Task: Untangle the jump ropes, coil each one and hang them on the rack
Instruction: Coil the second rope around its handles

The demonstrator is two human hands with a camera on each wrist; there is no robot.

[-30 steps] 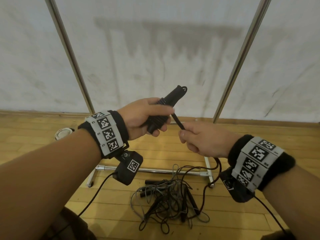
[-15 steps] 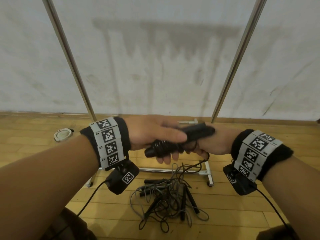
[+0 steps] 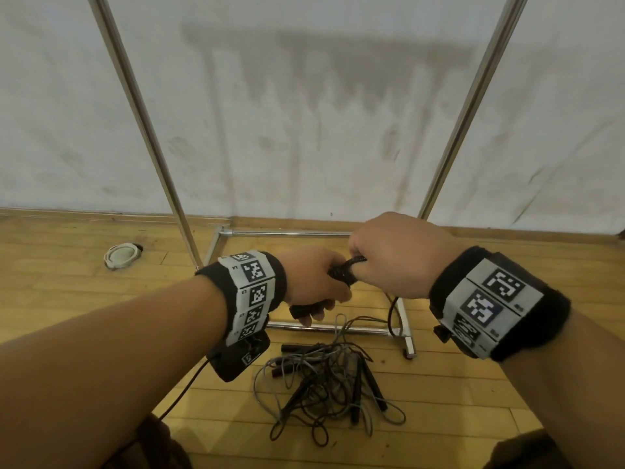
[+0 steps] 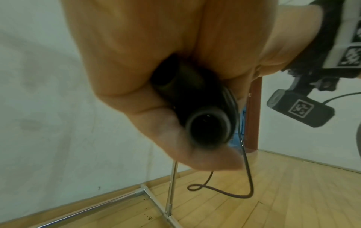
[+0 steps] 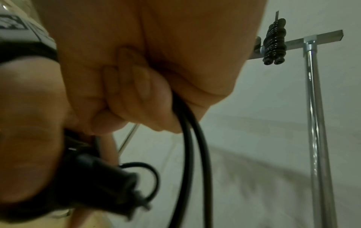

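Black jump-rope handles (image 3: 306, 309) were gripped in the left hand (image 3: 313, 282), long axis tilted up toward the right hand (image 3: 395, 255), which was closed on the cord (image 5: 187, 138) just beside.

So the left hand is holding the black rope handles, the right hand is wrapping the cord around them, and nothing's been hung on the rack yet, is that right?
Not quite. The left hand does grip the black handles and the right hand does hold the cord. But the right wrist view shows one coiled rope already hanging on the rack.
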